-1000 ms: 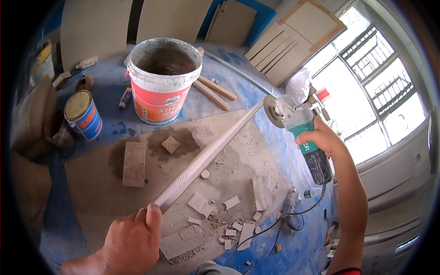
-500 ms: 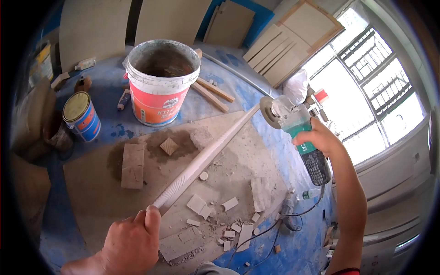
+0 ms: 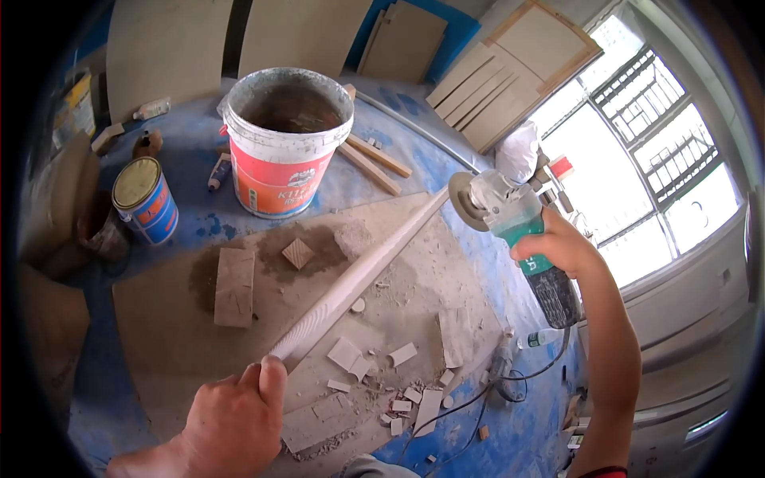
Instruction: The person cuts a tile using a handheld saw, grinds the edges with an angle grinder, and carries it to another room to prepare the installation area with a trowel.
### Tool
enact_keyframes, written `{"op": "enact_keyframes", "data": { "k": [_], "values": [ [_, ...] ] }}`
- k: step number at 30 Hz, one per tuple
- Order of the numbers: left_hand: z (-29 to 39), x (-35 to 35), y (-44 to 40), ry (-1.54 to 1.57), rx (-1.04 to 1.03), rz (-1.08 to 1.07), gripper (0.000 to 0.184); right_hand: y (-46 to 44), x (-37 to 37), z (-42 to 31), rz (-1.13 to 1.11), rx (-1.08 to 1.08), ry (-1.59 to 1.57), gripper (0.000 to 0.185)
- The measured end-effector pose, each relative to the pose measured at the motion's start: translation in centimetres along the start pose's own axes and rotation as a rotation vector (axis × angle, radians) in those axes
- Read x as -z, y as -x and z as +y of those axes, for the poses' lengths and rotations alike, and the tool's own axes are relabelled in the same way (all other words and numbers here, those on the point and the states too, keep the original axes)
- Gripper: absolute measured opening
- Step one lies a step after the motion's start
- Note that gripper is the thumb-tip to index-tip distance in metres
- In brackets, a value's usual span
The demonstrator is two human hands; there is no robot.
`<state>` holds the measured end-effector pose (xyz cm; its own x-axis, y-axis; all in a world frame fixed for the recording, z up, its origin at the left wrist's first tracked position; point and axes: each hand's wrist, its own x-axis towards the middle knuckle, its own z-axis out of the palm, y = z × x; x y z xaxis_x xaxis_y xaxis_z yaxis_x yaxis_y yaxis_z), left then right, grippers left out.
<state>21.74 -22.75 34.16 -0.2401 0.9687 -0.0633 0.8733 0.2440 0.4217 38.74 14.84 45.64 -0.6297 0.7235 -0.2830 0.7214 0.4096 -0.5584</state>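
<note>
A long, pale wooden piece [image 3: 358, 279] with visible grain slants from lower left to upper right over a dusty board [image 3: 167, 319]. My left hand [image 3: 235, 418] is closed round its near end. At the right, my right hand [image 3: 558, 245] grips a green and black angle grinder [image 3: 530, 239] by its body. The grinder's round disc [image 3: 466, 201] is beside the far end of the wooden piece; whether they touch I cannot tell. A cord hangs from the grinder's lower end.
A red and white bucket [image 3: 283, 171] stands beyond the board, with a paint can [image 3: 146, 199] to its left. Wood blocks [image 3: 234, 287] and broken pieces [image 3: 348, 356] lie on the board. A second tool [image 3: 504, 366] and a bottle [image 3: 539, 338] rest on the blue floor.
The grinder has shifted slightly left and down relative to the wooden piece's far end, with its disc now a little nearer the camera. My left hand keeps its hold.
</note>
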Motion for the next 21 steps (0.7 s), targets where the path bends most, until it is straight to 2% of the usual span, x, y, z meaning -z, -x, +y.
{"op": "enact_keyframes", "data": {
  "k": [4,6,8,10,12,15,17,21],
  "values": [
    [-0.2,0.3,0.0,0.014,0.008,0.001,0.035,0.1,-0.1,0.1,0.015,-0.017,-0.02,0.057],
    [-0.1,0.4,0.0,0.0,0.005,0.001,0.036,1.3,-0.6,-0.5,-0.059,0.008,0.076,0.052],
    [-0.2,0.2,0.0,0.007,0.001,0.005,0.037,2.1,-1.5,-0.3,-0.097,0.036,0.075,0.059],
    [-0.2,0.1,-0.1,0.019,-0.006,0.012,0.037,2.8,-2.4,0.0,-0.131,0.21,0.018,0.066],
    [-0.2,0.1,0.0,0.015,-0.009,0.009,0.039,3.0,-2.5,-0.3,-0.148,0.188,0.006,0.073],
    [-0.1,0.1,0.0,0.006,-0.02,0.017,0.04,2.4,-2.1,-0.4,-0.122,0.179,0.042,0.067],
    [0.1,0.4,0.0,0.0,-0.019,0.009,0.041,1.6,-1.3,-0.3,-0.084,0.075,0.076,0.059],
    [0.3,0.5,0.0,-0.034,-0.021,-0.002,0.042,0.4,-0.3,0.5,-0.019,0.001,0.005,0.055]
  ]
}}
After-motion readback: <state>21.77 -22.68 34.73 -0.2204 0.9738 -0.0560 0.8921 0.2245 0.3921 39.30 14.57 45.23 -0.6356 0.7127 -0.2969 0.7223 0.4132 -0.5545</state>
